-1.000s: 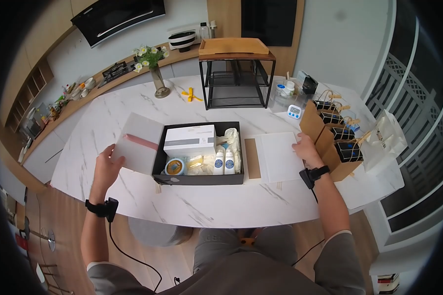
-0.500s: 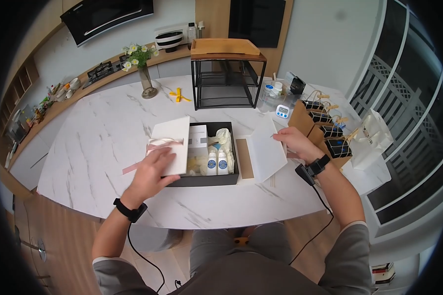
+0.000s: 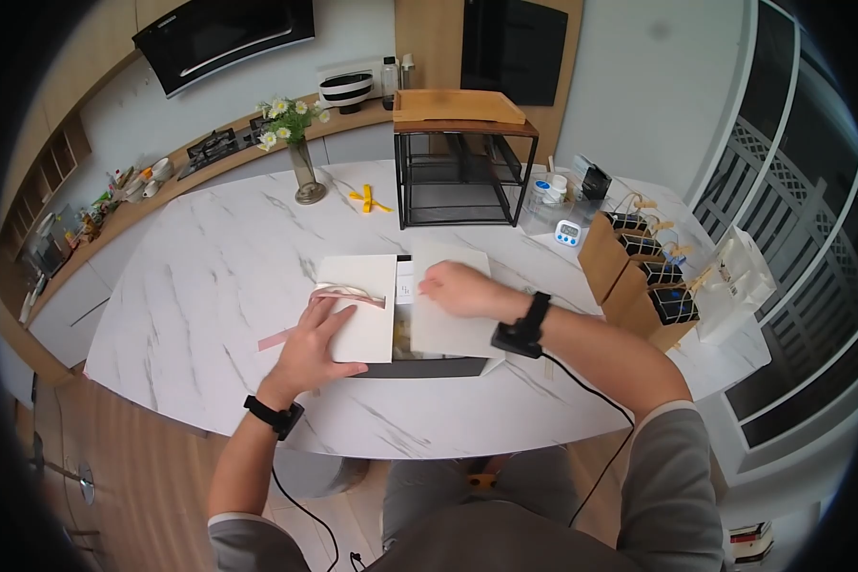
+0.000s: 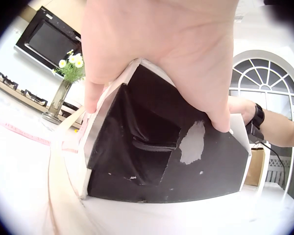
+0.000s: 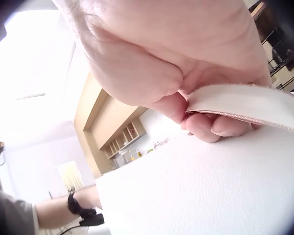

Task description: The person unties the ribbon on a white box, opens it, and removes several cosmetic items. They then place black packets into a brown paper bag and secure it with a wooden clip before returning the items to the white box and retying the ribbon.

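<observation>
A dark box [image 3: 427, 369] sits in front of me with two white lid flaps over its top. On the left flap [image 3: 376, 329] rests my left hand [image 3: 313, 351], fingers spread beside a pale pink ribbon [image 3: 275, 339]. The left wrist view shows that hand straddling the box's black end [image 4: 152, 166]. My right hand [image 3: 462, 289] is over the right flap [image 3: 448, 329]. Its curled fingers hold a pale ribbon [image 5: 245, 105] against the white surface in the right wrist view. Through the gap between the flaps, a white carton [image 3: 404, 289] shows; other contents are hidden.
Behind the box stands a black rack [image 3: 462, 186] with a wooden tray on top. A flower vase [image 3: 305, 181] and a yellow bow [image 3: 367, 200] are left of it. To the right are a timer [image 3: 567, 233], several brown paper bags [image 3: 608, 272] and a white bag [image 3: 739, 286].
Both flaps have swung inward from lying open at the sides, covering most of the box. My left hand brought the left one over first; my right hand followed with the right one.
</observation>
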{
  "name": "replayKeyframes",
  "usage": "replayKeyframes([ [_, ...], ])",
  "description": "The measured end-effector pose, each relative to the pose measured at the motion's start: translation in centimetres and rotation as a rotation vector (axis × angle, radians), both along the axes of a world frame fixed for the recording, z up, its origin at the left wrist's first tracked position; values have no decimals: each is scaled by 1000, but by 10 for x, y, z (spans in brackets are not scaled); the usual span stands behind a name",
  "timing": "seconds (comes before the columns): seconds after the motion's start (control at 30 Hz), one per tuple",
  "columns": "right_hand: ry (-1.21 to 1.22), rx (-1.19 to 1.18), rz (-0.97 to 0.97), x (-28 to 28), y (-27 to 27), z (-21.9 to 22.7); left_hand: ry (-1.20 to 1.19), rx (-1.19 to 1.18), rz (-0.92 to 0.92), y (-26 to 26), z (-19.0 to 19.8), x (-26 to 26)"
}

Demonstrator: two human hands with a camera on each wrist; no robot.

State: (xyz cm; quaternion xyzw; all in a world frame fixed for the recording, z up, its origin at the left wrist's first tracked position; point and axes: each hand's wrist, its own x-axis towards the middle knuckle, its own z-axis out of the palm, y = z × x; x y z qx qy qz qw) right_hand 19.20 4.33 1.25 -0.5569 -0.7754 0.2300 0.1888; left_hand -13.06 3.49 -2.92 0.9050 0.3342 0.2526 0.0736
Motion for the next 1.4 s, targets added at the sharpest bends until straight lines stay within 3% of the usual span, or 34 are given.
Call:
replayKeyframes([
  [0.1,-250,-19,91,-41,12,-24,-38,-28,14,-1,0,1],
  [0.23,-468,-44,153,-61,-5,-6,-47,-46,26,-4,2,1],
  [0.37,-466,-27,197,-52,-10,-15,-28,-22,35,0,-4,0],
  [0.43,-475,134,218,-49,-19,-21,-31,-27,32,1,-8,-1],
  [0.63,-416,288,204,-45,-31,-30,-5,-30,36,4,-12,-3],
  [1.0,-343,291,251,-50,-51,-30,74,24,62,-8,-7,13],
  [1.4,-344,226,271,-21,-114,-24,251,-18,34,-68,9,45],
])
